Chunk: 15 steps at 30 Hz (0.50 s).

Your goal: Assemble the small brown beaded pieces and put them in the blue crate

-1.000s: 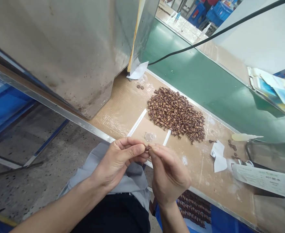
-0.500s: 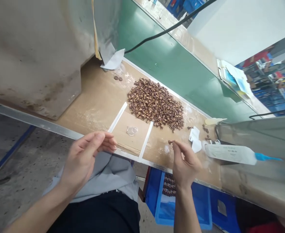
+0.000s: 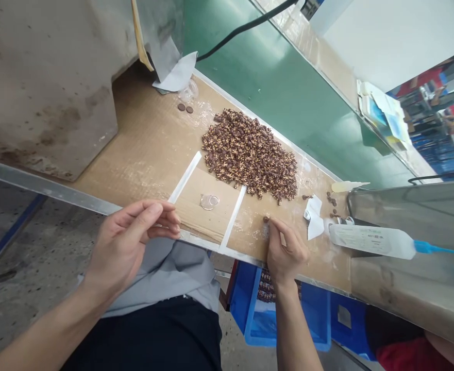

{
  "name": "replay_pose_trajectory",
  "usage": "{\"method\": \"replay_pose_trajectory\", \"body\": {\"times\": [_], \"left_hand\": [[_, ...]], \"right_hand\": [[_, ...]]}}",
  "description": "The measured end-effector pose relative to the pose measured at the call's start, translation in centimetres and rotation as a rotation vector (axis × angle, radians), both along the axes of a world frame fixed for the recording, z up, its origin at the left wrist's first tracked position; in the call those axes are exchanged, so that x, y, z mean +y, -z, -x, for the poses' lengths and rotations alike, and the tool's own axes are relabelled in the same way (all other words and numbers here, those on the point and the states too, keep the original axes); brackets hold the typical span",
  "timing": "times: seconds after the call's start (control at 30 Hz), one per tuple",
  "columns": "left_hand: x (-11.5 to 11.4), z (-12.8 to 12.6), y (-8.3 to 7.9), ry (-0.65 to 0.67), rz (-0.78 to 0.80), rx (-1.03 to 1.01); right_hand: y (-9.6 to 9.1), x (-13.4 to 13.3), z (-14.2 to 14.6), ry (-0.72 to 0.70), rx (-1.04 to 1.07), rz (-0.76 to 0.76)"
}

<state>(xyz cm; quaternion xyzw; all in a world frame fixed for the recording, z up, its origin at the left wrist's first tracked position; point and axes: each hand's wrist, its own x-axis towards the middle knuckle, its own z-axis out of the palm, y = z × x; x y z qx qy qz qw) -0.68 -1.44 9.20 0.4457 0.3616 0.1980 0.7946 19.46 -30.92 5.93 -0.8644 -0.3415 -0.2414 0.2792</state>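
Note:
Between the thumb and index finger of my right hand [image 3: 286, 252] is a small dark brown knob-like part [image 3: 266, 219], held just above the brown bench top [image 3: 250, 239]. My left hand [image 3: 124, 242] hovers over the bench's front edge, thumb pressed to the fingers; whether anything is pinched there cannot be made out. Two thin clear rings [image 3: 210, 201] lie overlapping on the board between two white strips [image 3: 186, 178]. Behind them spreads a large heap of small brown parts with gold-coloured metal bits [image 3: 250, 154].
To the right lie a white bottle with a blue nozzle [image 3: 371, 241], a crumpled white paper [image 3: 314, 216] and several loose brown pieces. Below the bench hangs a blue bin [image 3: 288, 337] with brown parts. Two dark discs [image 3: 185, 108] sit at the back; a metal housing [image 3: 45, 87] stands left.
My right hand has moved slightly left with the brown part still pinched. My left hand has shifted a little left and up in view. The camera view has also shifted slightly.

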Motion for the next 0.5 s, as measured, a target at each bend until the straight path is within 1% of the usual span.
{"method": "replay_pose_trajectory", "body": {"times": [0.3,0.5], "left_hand": [[-0.01,-0.27,-0.4,-0.004,-0.006,0.004],[-0.02,-0.36,-0.32,0.002,-0.006,0.006]], "right_hand": [[0.34,-0.27,-0.14,0.002,-0.021,0.023],[0.28,-0.07,-0.19,-0.018,-0.025,0.013]]}}
